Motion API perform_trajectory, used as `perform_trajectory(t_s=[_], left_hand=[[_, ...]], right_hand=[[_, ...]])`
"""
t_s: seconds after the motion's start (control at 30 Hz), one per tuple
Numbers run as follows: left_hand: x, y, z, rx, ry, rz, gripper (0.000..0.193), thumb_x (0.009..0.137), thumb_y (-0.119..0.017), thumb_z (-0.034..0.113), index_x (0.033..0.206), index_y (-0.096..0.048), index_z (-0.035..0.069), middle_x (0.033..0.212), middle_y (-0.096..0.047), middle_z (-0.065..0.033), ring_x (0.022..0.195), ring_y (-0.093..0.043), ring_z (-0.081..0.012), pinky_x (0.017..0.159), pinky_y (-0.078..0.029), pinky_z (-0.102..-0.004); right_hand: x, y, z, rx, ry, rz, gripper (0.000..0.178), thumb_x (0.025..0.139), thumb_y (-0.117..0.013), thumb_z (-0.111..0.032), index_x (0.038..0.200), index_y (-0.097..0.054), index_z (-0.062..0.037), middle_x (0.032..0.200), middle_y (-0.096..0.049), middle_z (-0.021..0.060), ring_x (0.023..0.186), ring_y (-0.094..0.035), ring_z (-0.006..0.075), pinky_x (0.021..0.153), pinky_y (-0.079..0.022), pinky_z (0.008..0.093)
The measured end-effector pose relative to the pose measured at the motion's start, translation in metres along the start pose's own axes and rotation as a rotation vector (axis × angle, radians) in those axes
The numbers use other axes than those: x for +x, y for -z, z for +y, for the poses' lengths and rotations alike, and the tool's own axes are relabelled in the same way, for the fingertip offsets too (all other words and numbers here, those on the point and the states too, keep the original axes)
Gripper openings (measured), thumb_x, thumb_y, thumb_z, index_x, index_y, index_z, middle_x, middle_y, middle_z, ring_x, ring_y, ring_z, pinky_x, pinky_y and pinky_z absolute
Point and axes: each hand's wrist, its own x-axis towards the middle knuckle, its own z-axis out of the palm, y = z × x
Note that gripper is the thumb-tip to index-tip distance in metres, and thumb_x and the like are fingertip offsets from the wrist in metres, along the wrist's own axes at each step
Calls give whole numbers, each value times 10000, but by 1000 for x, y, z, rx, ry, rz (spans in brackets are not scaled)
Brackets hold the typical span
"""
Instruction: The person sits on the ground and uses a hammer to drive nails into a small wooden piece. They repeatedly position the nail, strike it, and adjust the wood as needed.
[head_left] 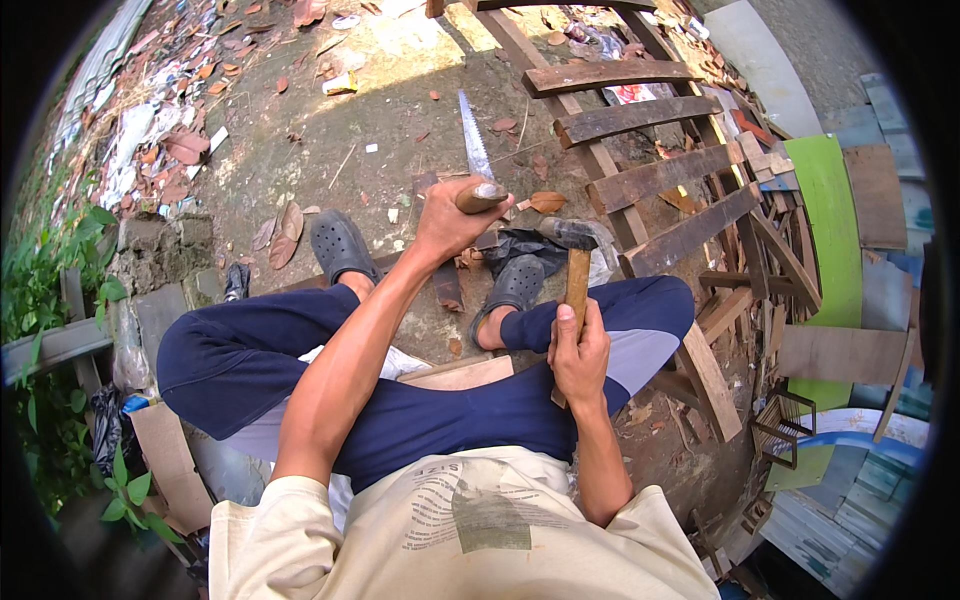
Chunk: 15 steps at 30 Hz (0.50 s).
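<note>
In front of me my left hand (447, 217) is closed around a stout wooden handle (482, 196) whose pale, worn end points right; its other end is hidden. Just beyond that hand extends a toothed saw blade (473, 135); I cannot tell whether it joins this handle. My right hand (580, 360), above my right thigh, grips the wooden shaft of a hammer (577, 285). Its dark metal head is raised near my right shoe. Under the left hand a dark wooden strip (447, 287) lies on the ground between my shoes.
To the right leans a slatted wooden frame (672, 175), with loose boards and a green panel (830, 230) behind it. Dry leaves and litter (150, 150) cover the left ground. A concrete block (165, 250) and plants (135, 490) stand at left. Black plastic (520, 245) lies by my right shoe.
</note>
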Motion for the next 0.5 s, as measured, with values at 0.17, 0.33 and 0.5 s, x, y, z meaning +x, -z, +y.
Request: perform_trajectory(t_s=[0.17, 0.33, 0.5], left_hand=[[1, -1, -1, -25, -4, -2, 250, 873, -826, 271, 841, -733, 41, 712, -691, -68, 637, -605, -107, 579, -487, -328], [0, -1, -5, -37, 17, -17, 249, 875, -824, 269, 837, -732, 41, 718, -694, -67, 641, -606, -108, 579, -485, -330], [2, -1, -6, -16, 5, -22, 245, 868, -830, 263, 854, -737, 36, 735, -706, -74, 663, -628, -114, 597, -502, -330]], right_hand=[[1, -1, 1, -2, 11, -5, 303, 1088, -527, -310, 1056, -574, -12, 627, -513, -13, 452, -479, 60, 397, -380, 239], [1, -1, 2, -4, 25, -4, 306, 1089, -525, -315, 1055, -570, -14, 629, -511, -13, 452, -477, 58, 396, -378, 237], [1, -1, 3, -8, 20, -2, 314, 1088, -527, -323, 1058, -572, -14, 631, -514, -12, 453, -477, 57, 397, -379, 237]])
